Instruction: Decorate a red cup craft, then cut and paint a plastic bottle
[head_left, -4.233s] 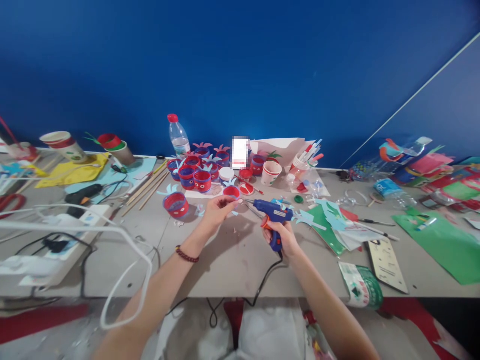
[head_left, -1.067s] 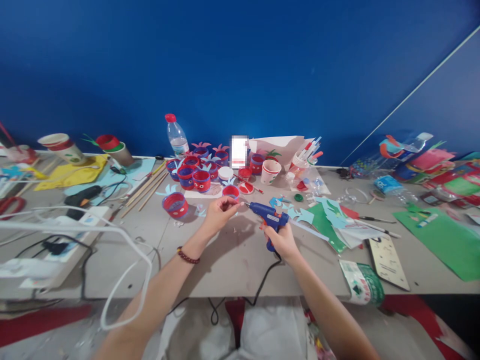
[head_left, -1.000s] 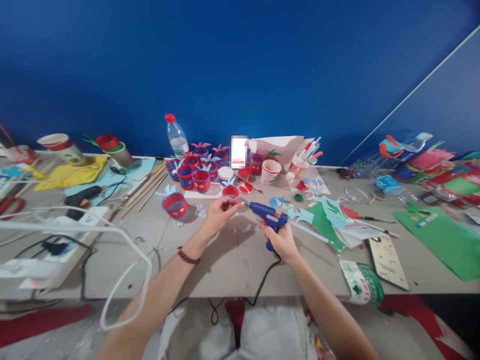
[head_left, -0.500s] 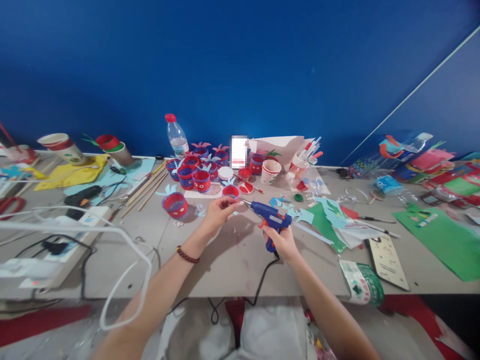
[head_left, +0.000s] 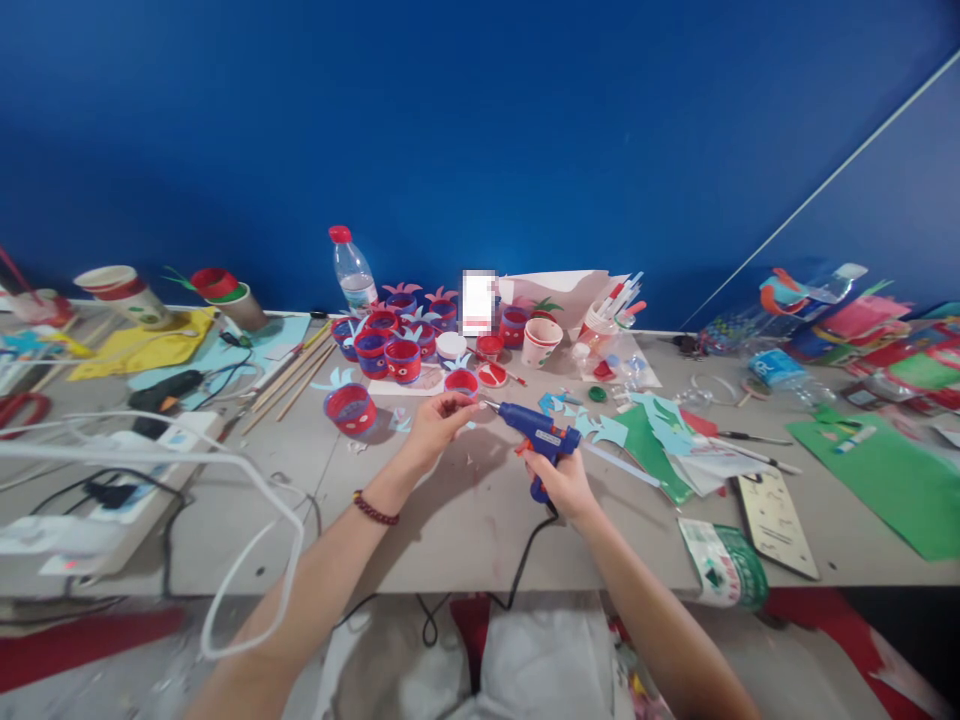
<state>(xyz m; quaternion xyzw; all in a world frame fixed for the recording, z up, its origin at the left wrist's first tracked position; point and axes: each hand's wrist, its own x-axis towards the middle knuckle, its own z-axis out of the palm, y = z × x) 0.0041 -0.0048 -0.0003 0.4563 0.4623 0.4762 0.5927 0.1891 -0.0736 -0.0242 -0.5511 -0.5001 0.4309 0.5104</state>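
Observation:
Wrapped round the handle of a blue glue gun [head_left: 541, 430] is my right hand [head_left: 561, 482]; the gun's nozzle points left. My left hand [head_left: 442, 425] is closed in a pinch at the nozzle tip, and what its fingers hold is too small to make out. Just behind that hand stands a small red and blue cup [head_left: 461, 384]. Another such cup with light blue paper leaves [head_left: 350, 410] stands to the left. Several more red and blue cups [head_left: 403, 362] are grouped farther back, beside a white lid [head_left: 451, 347] and a red paint pot [head_left: 490, 348].
A power strip [head_left: 150, 500] and a white cable [head_left: 289, 560] lie at the left, near wooden sticks [head_left: 289, 380] and a second, black glue gun [head_left: 161, 390]. A bottle [head_left: 354, 272] stands at the back. Paper scraps [head_left: 664, 430] and green sheets [head_left: 885, 480] lie at the right.
The glue gun and my right hand have shifted very slightly to the left. My left hand has hardly moved.

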